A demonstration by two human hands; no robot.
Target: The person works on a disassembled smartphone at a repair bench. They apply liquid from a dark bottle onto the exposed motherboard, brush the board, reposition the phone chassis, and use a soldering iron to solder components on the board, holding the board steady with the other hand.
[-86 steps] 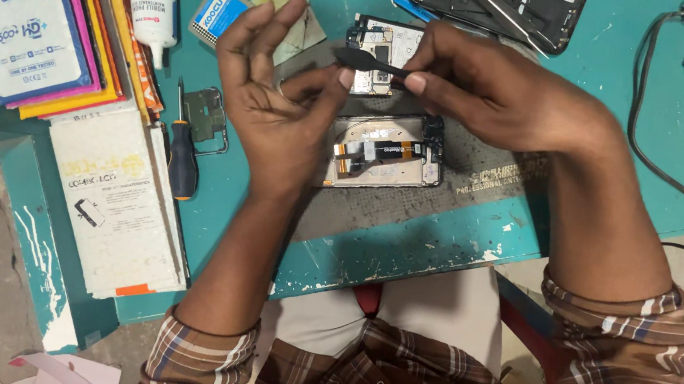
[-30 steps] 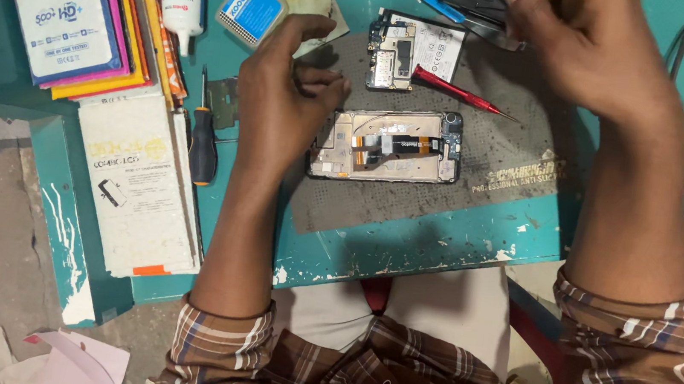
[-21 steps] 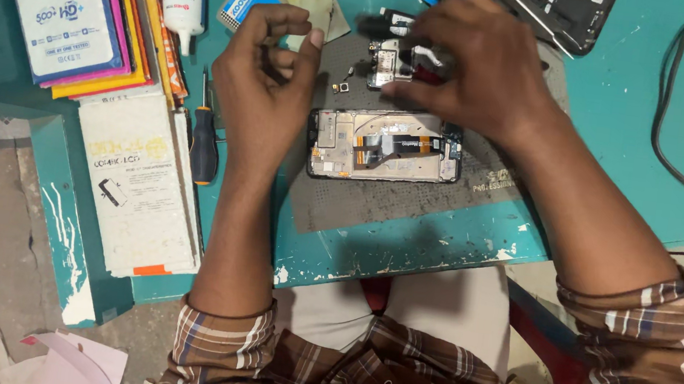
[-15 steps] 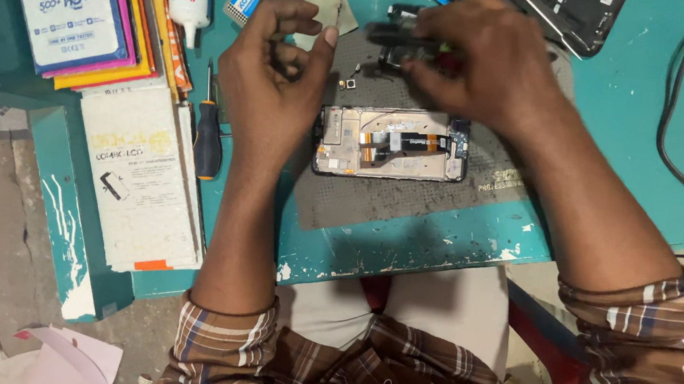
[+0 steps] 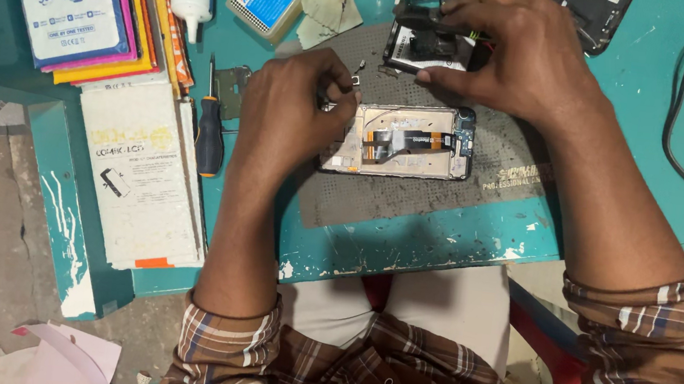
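Left hand (image 5: 290,117) pinches small part beside opened phone (image 5: 399,140); right hand (image 5: 517,53) grips phone frame (image 5: 423,43) behind.

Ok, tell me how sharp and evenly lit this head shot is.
Head view: even, soft light, no harsh glare; opened phone and screwdriver are sharp; left hand throws a faint shadow on the grey mat; right hand looks crisp, with no motion blur.

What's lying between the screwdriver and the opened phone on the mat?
In the head view, the left hand lies between the screwdriver and the opened phone, with a small metal plate just beside the screwdriver.
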